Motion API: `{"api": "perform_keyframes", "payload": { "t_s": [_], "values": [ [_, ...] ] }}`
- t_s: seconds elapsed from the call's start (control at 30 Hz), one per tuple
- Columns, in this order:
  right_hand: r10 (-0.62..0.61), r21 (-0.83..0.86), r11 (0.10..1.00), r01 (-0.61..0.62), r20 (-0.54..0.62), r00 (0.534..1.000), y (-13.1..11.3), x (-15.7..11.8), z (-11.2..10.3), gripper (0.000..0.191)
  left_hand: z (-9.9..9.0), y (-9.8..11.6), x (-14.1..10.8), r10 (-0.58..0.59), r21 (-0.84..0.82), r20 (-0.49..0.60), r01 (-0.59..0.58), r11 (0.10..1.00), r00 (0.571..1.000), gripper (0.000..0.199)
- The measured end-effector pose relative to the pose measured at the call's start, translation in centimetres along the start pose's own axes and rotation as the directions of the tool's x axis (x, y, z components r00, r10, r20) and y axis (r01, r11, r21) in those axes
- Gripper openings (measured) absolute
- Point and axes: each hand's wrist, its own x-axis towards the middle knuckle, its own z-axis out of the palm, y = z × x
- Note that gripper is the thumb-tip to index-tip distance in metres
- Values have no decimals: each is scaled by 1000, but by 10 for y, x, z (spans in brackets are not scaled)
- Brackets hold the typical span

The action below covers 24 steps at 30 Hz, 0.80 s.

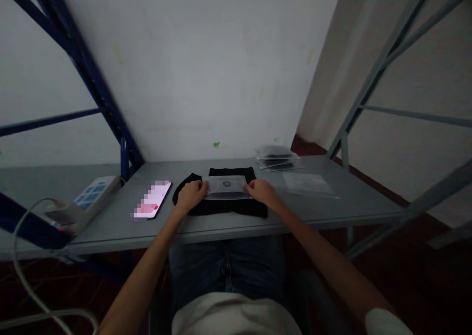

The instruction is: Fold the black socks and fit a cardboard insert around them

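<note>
A black folded garment [221, 207] lies on the grey table [332, 202] in front of me. On top of it rests a clear plastic bag [225, 186] with a round mark in its middle. My left hand [191, 195] grips the bag's left end. My right hand [261, 191] grips its right end. Both hands rest on the garment.
A lit phone [153, 199] lies left of the garment. A white power strip [90, 199] with a cable sits at the far left. A stack of bagged items [276, 159] and a flat clear bag [308, 183] lie at the right. Metal rack frames stand on both sides.
</note>
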Motion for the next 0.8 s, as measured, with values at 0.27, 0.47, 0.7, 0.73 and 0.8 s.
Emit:
{"api": "perform_keyframes", "payload": {
  "t_s": [0.27, 0.47, 0.7, 0.73, 0.8],
  "values": [
    [122, -9, 992, -123, -96, 988, -1, 19, 2, 38, 29, 1, 36, -75, -298, -187, 16, 955, 980, 29],
    [205, -10, 978, -207, -111, 972, -9, 41, 9, 37, 48, -7, 72, -184, -427, -206, 81, 901, 961, 30],
    [241, -8, 970, -244, -146, 960, 3, 59, 15, 42, 51, -22, 79, -299, -510, -337, 94, 855, 893, 29],
    [226, -5, 973, -229, -150, 963, 5, 62, 16, 42, 51, -24, 79, -306, -515, -349, 92, 852, 886, 30],
    [188, 2, 982, -190, -155, 970, 6, 66, 17, 41, 51, -24, 80, -317, -521, -368, 88, 849, 874, 31]
  ]
}}
